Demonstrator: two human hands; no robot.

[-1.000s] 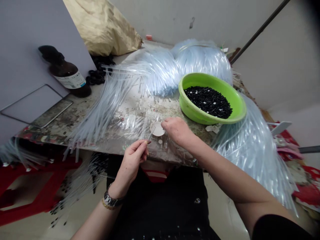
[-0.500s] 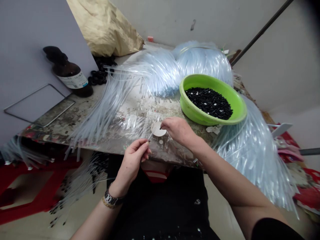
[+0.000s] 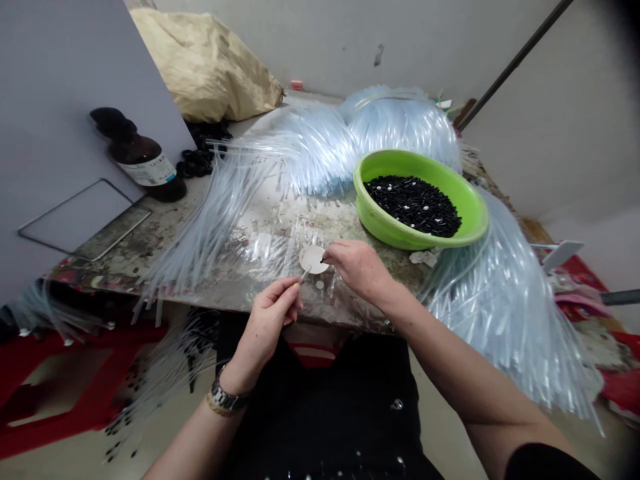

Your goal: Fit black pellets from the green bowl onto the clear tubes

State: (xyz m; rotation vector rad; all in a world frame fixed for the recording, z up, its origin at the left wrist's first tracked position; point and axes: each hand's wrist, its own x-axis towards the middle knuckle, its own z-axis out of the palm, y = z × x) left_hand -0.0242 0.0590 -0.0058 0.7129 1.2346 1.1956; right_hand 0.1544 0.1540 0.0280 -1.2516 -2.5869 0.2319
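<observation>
My left hand is closed in a pinch on a thin clear plastic tube, whose tip points up and right over a small round white dish. Just right of the dish, my right hand pinches a small black piece, mostly covered by the fingers. The tube's tip and the black piece are a short gap apart. Behind my right hand stands a green basin full of small black pieces with a few white bits among them.
Bundles of clear tubes lie at the back, at the left edge and on the right of the worn table. At left are a brown bottle and a wire frame. A cloth sack sits behind; a red stool stands below.
The camera view has shifted slightly. My left hand has brought the tube's tip to the dish, while my right hand stays beside it with the black piece.
</observation>
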